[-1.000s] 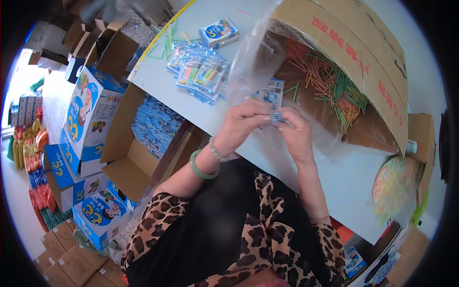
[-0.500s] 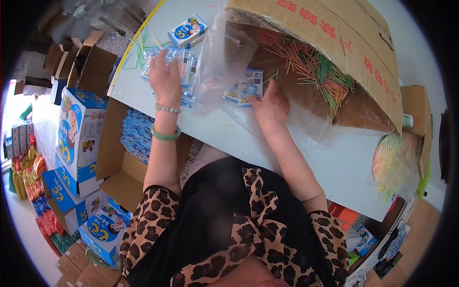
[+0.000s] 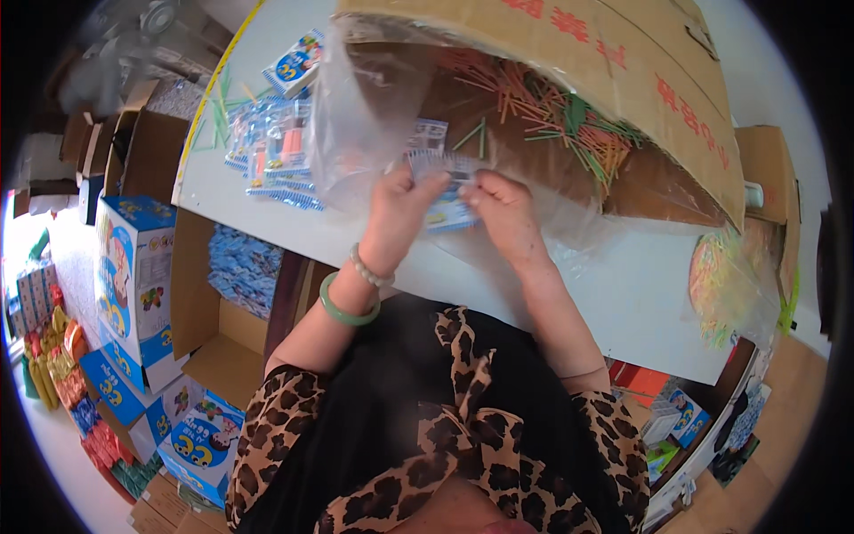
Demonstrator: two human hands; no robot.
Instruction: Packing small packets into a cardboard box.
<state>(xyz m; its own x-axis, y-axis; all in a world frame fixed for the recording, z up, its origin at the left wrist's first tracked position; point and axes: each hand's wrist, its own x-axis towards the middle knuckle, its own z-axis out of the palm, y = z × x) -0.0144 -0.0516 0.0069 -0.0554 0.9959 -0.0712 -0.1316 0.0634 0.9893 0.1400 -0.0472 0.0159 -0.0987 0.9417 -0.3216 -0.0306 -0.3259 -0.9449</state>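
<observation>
Both my hands meet over the table in front of the large carton. My left hand (image 3: 402,214) and my right hand (image 3: 507,214) pinch a small clear sachet (image 3: 440,163) with a striped edge between them. Motion blurs its contents. Beneath it lies a blue-and-white sachet (image 3: 447,215), partly covered by my fingers, and another sachet (image 3: 429,133) rests just behind. A pile of similar sachets (image 3: 283,147) with pinkish pieces inside lies to the left. Two loose green sticks (image 3: 481,141) are near my right hand.
The open carton (image 3: 587,58), lined with a clear plastic bag (image 3: 342,116), holds many thin red and green sticks (image 3: 569,120). A blue-and-white pack (image 3: 295,64) sits at far left. Below the table's left edge, a carton (image 3: 218,360) contains blue sachets (image 3: 245,267); printed boxes (image 3: 133,276) stand beside it.
My left hand has moved right, from the sachet pile to my right hand. Both hands now pinch a sachet together. The view has shifted slightly.
</observation>
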